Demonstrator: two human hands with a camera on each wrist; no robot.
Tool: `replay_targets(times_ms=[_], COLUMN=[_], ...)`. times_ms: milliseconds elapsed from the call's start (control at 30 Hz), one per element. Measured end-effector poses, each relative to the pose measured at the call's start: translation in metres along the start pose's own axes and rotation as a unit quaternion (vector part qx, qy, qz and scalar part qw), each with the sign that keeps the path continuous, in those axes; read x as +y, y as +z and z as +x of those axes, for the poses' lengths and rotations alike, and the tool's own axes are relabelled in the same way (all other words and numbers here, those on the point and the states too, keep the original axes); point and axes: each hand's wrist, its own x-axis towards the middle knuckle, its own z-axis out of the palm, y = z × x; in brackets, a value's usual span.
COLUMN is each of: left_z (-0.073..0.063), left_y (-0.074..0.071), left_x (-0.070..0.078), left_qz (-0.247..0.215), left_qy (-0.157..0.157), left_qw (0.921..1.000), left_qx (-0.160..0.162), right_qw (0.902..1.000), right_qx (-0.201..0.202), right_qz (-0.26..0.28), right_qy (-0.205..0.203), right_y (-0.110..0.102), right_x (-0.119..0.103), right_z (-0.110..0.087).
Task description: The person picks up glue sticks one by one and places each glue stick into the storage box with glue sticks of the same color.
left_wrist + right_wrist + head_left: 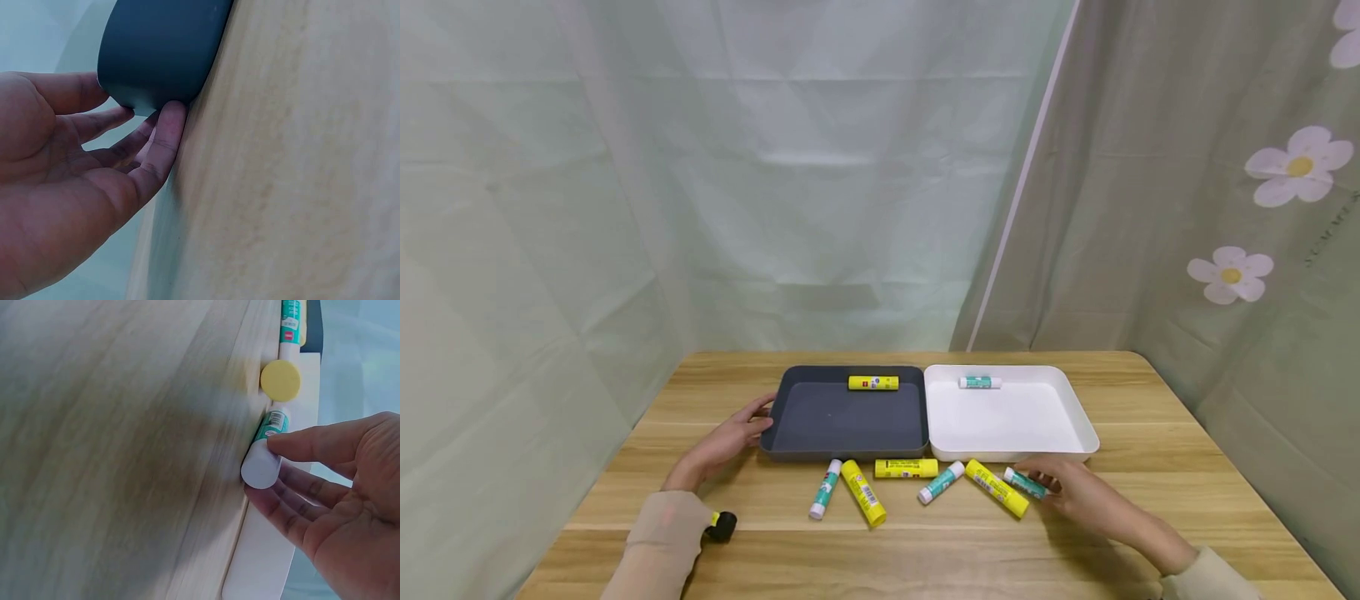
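My left hand (728, 442) touches the left side of a dark grey tray (846, 421), its fingertips against the tray's corner (156, 62) in the left wrist view. With thumb and fingers, my right hand (1088, 498) pinches a white-and-green glue stick (1025, 483), which lies low by the table in front of a white tray (1018, 425). Its white end (261, 465) faces the right wrist camera. Just left of it is a yellow glue stick (997, 489). One yellow glue stick (873, 382) lies in the dark tray, one green glue stick (980, 382) in the white tray.
Before the trays lie more glue sticks: a green one (825, 490), a yellow one (863, 493), another yellow one (906, 468) and another green one (941, 483). The trays stand side by side on the wooden table (850, 567). Curtains (820, 208) hang behind.
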Motion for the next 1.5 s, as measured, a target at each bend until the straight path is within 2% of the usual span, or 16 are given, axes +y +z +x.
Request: replay_targets(times_ms=[167,333,733,933,1300,1500], left_z=[0.0,-0.001,0.001,0.0,0.0,0.0], left_y=[0.0,0.0,0.0,0.0,0.0,0.0], left_x=[0.0,0.0,0.001,0.001,0.001,0.0], left_qz=[0.001,0.001,0.001,-0.002,-0.003,0.001], left_qy=[-0.003,0.001,-0.008,0.0,0.002,0.001], left_qw=[1.0,1.0,1.0,1.0,1.0,1.0], left_qx=[0.003,-0.001,0.005,0.001,0.0,0.0], right_qw=[0.9997,0.9986,0.9979,0.9983,0.9944,0.9936], right_qx=[0.009,0.01,0.026,0.039,0.084,0.093], right_qz=[-0.023,-0.05,-0.055,-0.043,-0.017,-0.043], right_qy=[-0.002,0.015,0.025,0.005,-0.062,-0.048], right_y=[0.002,0.004,0.001,-0.005,-0.009,-0.016], right_x=[-0.001,-0.004,-0.007,-0.01,-0.008,-0.01], right_z=[-0.001,0.0,-0.001,-0.002,0.0,0.003])
